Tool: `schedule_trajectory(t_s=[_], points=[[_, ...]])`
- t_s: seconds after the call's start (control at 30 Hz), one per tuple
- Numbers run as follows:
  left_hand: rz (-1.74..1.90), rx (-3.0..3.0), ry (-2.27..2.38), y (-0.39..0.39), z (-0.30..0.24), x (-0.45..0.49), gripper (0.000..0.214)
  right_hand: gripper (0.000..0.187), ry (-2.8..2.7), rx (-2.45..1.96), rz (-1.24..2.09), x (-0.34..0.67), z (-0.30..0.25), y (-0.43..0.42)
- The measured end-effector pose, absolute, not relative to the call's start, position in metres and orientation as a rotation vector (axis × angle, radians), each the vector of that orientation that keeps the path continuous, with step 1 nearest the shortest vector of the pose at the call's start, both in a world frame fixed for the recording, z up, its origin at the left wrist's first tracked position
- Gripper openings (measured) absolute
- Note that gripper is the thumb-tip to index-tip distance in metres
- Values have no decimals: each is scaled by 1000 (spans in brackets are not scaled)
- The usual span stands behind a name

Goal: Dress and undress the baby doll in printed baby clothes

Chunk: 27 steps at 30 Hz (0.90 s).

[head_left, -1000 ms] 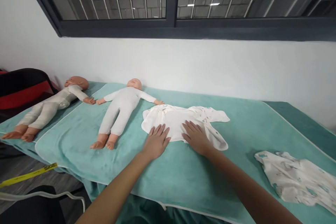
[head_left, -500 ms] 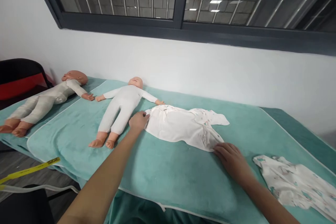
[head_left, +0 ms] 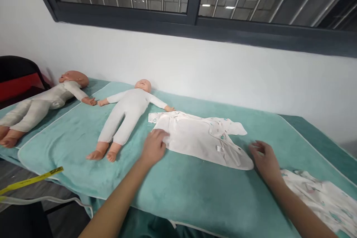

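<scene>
A white baby top (head_left: pixel 192 135) lies spread out on the green cloth, its plain inner side up, with small prints on the sleeves and edging. At its near left edge my left hand (head_left: pixel 154 147) has its fingers closed on the fabric. My right hand (head_left: pixel 264 160) hovers just beyond the right end of the top, fingers bent and apart, holding nothing. Beside the left sleeve is a baby doll (head_left: pixel 126 109) on its back in a white body, one hand touching or almost touching the top.
Another doll (head_left: pixel 47 100) lies at the far left. A second printed white garment (head_left: pixel 320 197) lies crumpled at the right, partly behind my right forearm. Green cloth (head_left: pixel 200 197) covers the table, against a white wall (head_left: pixel 223 70) below a barred window. A yellow strap (head_left: pixel 30 183) hangs at the left.
My right hand has let go of the top's near right corner and moved right. The top's right flap now lies spread flatter. My left hand has shifted nearer along the left edge.
</scene>
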<state>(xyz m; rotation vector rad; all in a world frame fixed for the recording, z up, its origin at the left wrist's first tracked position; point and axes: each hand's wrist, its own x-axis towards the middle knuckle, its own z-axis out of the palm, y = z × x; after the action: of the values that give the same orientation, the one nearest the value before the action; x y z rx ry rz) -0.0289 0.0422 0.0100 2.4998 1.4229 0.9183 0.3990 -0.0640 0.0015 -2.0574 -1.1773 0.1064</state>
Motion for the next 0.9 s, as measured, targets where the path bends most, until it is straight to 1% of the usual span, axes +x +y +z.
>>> schedule_trajectory(t_s=[0.07,0.13,0.2,0.3,0.33,0.4,0.53,0.7,0.77,0.8,0.83,0.9], points=[[713,2662,1160,32,8,-28,43,64,-1089,-2168,111,407,5,-34],[623,2733,1122,29,8,-26,41,68,-1093,-2257,113,412,8,-6],[590,2753,1167,29,10,-24,35,65,-1121,-2299,114,414,10,14],[573,2770,1221,30,12,-23,29,48,-1154,-2306,105,418,14,32],[574,2778,1239,29,12,-23,27,43,-1151,-2303,84,421,16,34],[573,2794,1263,28,11,-24,24,41,-1123,-2300,20,427,19,35],[614,2785,1215,23,9,-24,21,47,-1097,-2284,-99,434,24,28],[903,2480,1297,31,25,-36,26,47,-1321,-2107,-201,389,41,36],[1038,2355,1475,45,41,-54,26,45,-1460,-1956,-113,348,54,55],[1076,2309,1597,55,50,-66,26,43,-1506,-1895,39,322,61,69],[1084,2266,1739,66,59,-79,28,41,-1532,-1858,280,294,67,85],[1002,2131,2017,91,71,-108,34,36,-1621,-1787,490,234,75,123]])
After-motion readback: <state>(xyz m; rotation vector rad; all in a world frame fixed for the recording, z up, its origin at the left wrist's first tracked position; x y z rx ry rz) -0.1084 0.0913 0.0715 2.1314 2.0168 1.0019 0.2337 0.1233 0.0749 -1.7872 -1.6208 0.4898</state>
